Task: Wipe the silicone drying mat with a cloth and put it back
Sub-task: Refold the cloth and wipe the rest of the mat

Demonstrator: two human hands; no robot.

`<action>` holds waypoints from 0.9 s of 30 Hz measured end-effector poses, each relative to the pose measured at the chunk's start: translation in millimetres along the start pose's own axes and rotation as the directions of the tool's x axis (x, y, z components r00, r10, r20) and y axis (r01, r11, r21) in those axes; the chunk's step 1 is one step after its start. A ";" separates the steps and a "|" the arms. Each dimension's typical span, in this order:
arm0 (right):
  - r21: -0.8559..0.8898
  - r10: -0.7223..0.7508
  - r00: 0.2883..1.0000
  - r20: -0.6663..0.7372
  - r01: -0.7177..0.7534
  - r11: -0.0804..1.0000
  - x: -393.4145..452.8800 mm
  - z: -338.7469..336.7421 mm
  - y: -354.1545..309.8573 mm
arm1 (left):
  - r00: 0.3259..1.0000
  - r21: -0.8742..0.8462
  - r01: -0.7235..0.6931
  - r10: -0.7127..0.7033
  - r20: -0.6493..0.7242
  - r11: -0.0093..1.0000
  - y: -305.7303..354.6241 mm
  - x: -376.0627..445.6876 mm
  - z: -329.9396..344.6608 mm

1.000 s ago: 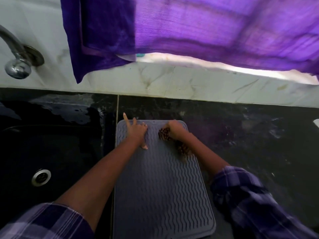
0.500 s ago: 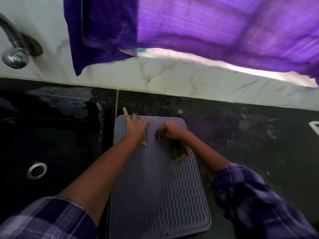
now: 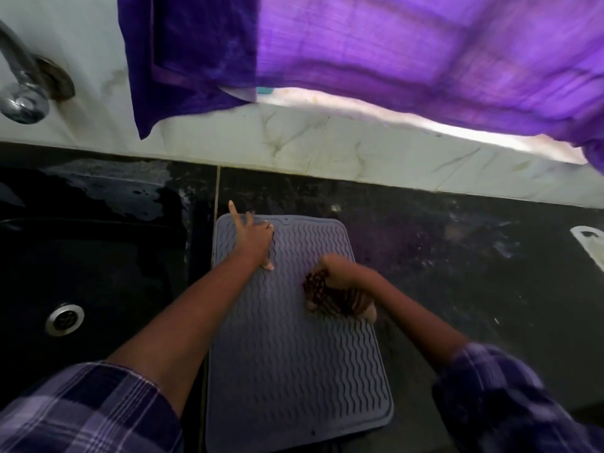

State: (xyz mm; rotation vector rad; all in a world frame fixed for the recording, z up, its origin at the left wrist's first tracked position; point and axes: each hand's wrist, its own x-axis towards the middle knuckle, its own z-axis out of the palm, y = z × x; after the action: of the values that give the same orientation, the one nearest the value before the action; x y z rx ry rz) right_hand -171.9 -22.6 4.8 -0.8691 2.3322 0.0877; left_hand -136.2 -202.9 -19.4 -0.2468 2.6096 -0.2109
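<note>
The right hand (image 3: 340,273) is gripping a bunched cloth (image 3: 330,294), pressing it onto the grey silicone mat (image 3: 287,348) lying flat on the bench (image 3: 457,273). The left hand (image 3: 253,238), fingers spread, is pinning the mat's far corner. Ideally, strokes are following the ridges toward the uncleaned near end.

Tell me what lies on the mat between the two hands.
Head view: only bare wavy ridges of the grey silicone drying mat separate the flat left hand from the right hand gripping the brown patterned cloth.
</note>
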 end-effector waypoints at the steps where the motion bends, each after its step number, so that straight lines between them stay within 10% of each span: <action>1: 0.023 0.010 0.998 -0.067 -0.009 1.000 10.3 -14.1 -0.9 | 1.000 0.004 0.002 -0.002 -0.005 1.000 0.3 0.9 1.6; 4: 0.164 0.108 0.919 -0.379 -0.049 0.985 50.9 -38.2 -4.1 | 1.000 0.032 0.021 -0.021 0.000 0.999 3.4 3.9 4.2; 8: 0.191 0.189 0.871 -0.453 -0.112 0.975 61.4 -21.2 -20.2 | 1.000 0.058 0.032 -0.031 -0.002 0.998 5.8 4.3 3.7; 13: 0.024 0.126 0.946 -0.299 -0.125 0.992 -22.8 38.5 -13.0 | 0.999 0.032 -0.005 0.007 -0.045 0.999 2.1 2.0 -0.1; 18: 0.374 0.030 1.000 0.009 -0.031 0.927 -37.2 24.2 10.8 | 0.997 0.005 -0.066 0.066 -0.037 0.998 -1.8 -8.9 -2.2; 20: 0.762 0.142 0.982 -0.122 0.001 0.647 -40.0 6.4 15.4 | 0.978 -0.112 -0.179 0.165 -0.125 0.977 -1.0 -9.6 -0.2; 22: 0.978 0.198 0.963 -0.181 0.154 0.144 -39.6 0.7 19.7 | 0.957 -0.551 -0.289 0.229 -0.177 0.782 4.9 -22.4 -5.1; 25: 0.865 0.144 0.933 -0.331 0.361 -0.350 -41.3 -9.9 15.8 | 0.941 -0.974 -0.185 0.308 -0.138 0.129 18.4 -54.3 -25.3; 27: 0.770 0.166 0.900 -0.402 0.431 -0.471 -50.3 -22.9 9.8 | 0.917 -0.991 -0.125 0.387 -0.096 0.050 23.0 -64.2 -36.6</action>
State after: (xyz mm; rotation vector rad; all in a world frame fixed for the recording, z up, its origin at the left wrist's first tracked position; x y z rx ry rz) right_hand -161.3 7.2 51.1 -0.0441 1.2529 -2.2416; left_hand -102.7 -163.1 37.8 -0.1931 2.0150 1.7538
